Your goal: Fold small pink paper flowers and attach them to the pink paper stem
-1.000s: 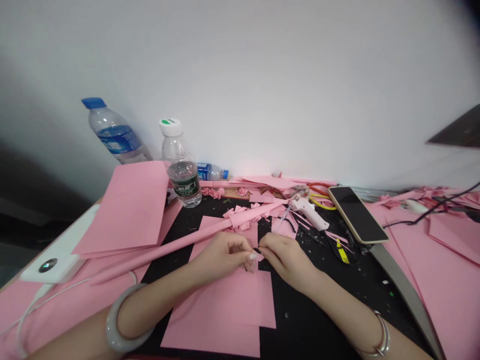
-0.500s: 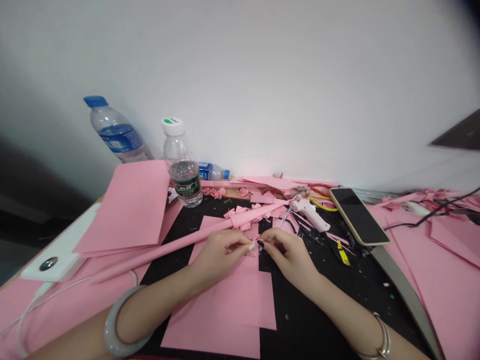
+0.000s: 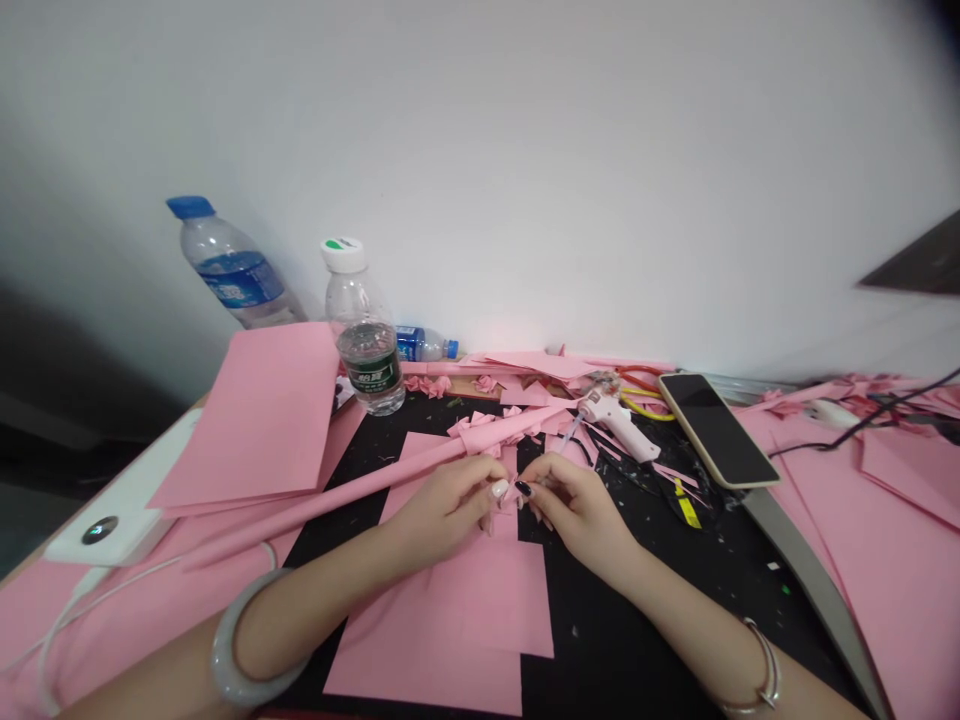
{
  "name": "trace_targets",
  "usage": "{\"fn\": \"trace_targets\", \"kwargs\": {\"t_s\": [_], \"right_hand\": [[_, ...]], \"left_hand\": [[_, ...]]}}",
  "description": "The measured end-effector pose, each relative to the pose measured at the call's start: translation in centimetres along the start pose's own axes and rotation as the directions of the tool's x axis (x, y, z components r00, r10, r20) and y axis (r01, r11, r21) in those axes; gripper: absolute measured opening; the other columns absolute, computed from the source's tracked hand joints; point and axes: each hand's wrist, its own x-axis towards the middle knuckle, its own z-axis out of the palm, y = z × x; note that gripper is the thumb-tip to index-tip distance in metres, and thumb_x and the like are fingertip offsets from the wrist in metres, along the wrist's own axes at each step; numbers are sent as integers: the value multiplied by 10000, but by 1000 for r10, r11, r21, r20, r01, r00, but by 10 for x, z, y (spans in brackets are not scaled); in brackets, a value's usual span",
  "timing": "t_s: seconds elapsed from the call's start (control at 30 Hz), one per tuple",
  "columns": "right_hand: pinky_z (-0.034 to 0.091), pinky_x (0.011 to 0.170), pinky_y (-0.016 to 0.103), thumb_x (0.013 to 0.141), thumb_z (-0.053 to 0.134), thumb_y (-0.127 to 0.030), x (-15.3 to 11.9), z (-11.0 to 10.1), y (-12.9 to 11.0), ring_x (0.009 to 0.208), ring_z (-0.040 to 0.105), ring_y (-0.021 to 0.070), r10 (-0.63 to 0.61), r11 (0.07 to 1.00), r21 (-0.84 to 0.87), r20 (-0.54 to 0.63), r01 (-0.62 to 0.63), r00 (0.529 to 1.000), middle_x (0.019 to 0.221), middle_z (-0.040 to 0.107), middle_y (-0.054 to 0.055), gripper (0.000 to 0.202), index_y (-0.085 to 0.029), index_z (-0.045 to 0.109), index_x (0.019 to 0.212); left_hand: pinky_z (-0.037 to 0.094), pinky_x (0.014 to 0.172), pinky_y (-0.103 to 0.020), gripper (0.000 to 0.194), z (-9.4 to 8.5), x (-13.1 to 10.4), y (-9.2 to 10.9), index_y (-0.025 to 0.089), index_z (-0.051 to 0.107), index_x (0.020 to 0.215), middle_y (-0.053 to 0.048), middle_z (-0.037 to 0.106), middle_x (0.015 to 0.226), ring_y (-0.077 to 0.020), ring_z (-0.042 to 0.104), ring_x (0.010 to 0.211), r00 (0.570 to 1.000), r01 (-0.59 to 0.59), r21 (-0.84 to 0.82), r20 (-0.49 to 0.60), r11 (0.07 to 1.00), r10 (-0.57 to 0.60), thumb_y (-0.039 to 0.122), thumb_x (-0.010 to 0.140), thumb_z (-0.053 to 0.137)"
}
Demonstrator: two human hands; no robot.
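Note:
Between my fingertips is a small folded piece of pink paper, mostly hidden by the fingers. My left hand pinches it from the left, thumb against forefinger. From the other side my right hand pinches the same piece. Both hands hover over pink paper sheets on the black mat. Just beyond the hands a long rolled pink paper tube lies slantwise, with folded pink paper pieces along its upper end.
A glue gun and a phone lie to the right. Water bottles and a stack of pink paper stand at the left, near a white device with a cable. More pink sheets cover the right side.
My fingers have shifted slightly around the small pink paper, and more of the curled fingers below it shows. The things on the table have stayed in place.

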Motion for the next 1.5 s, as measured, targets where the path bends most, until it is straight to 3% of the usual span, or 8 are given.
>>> {"fn": "trace_targets", "kwargs": {"t_s": [0.33, 0.53, 0.67, 0.97, 1.03, 1.17, 1.23, 1.5], "right_hand": [[368, 484, 212, 873, 476, -124, 0, 1, -1, 517, 463, 103, 1, 1000, 3, 13, -1, 1000, 620, 508, -45, 116, -190, 564, 836], [371, 495, 203, 853, 477, -86, -1, 3, -5, 526, 477, 99, -38, 998, -46, 36, 40, 999, 619, 517, -50, 139, -192, 565, 831], [375, 507, 198, 861, 464, -72, -3, 3, -6, 539, 491, 98, -52, 995, -80, 72, 58, 996, 631, 535, -48, 160, -193, 568, 865], [401, 545, 205, 892, 450, -96, -3, 2, -7, 585, 516, 104, -70, 991, -109, 127, 84, 990, 695, 538, -30, 137, -190, 548, 883], [399, 536, 207, 899, 435, -96, -3, 1, -5, 568, 510, 105, -60, 992, -106, 103, 71, 993, 667, 523, -36, 149, -190, 548, 878], [392, 518, 211, 908, 431, -107, -2, 0, -4, 553, 502, 113, -51, 989, -134, 84, 62, 995, 643, 524, -32, 162, -188, 554, 841], [394, 523, 215, 903, 428, -95, -1, 0, -4, 559, 510, 117, -77, 980, -177, 84, 91, 993, 648, 537, -25, 176, -188, 554, 823], [410, 571, 236, 905, 432, -101, -1, -3, 0, 615, 542, 144, -175, 907, -364, 136, 214, 975, 689, 559, -1, 172, -196, 532, 802]], "left_hand": [[328, 546, -220, 63, 0, 1, -6, 181, 530, 798, 38, 505, 691, -112, 446, 598, 992, -111, 227, -28, 967, 120, 176, 855, 503], [383, 587, -222, 73, 1, -2, -7, 191, 536, 826, 9, 549, 808, -118, 489, 662, 977, -202, 280, -9, 939, 212, 124, 833, 507], [439, 706, -255, 95, 2, -2, -7, 189, 511, 772, -28, 585, 985, -144, 550, 809, 961, -263, 255, -15, 930, 276, 112, 828, 515], [446, 701, -262, 159, 2, -1, -8, 180, 515, 714, -12, 555, 826, -143, 540, 766, 945, -289, 242, -83, 926, 316, 40, 789, 510], [455, 679, -258, 132, 2, 0, -6, 180, 539, 738, -14, 574, 808, -144, 551, 752, 951, -262, 216, -105, 941, 289, 88, 831, 517], [493, 634, -238, 25, 3, 0, -3, 188, 558, 846, -12, 637, 815, -145, 607, 742, 980, -73, 61, -181, 995, 83, 182, 846, 582], [515, 674, -251, 66, 3, 0, -2, 190, 584, 903, -20, 666, 861, -153, 635, 784, 982, -30, 27, -187, 999, 34, 176, 839, 595], [466, 676, -259, 150, 1, 1, -5, 165, 675, 734, -21, 685, 755, -153, 617, 720, 981, -90, 170, -154, 981, 117, 110, 838, 581]]}}
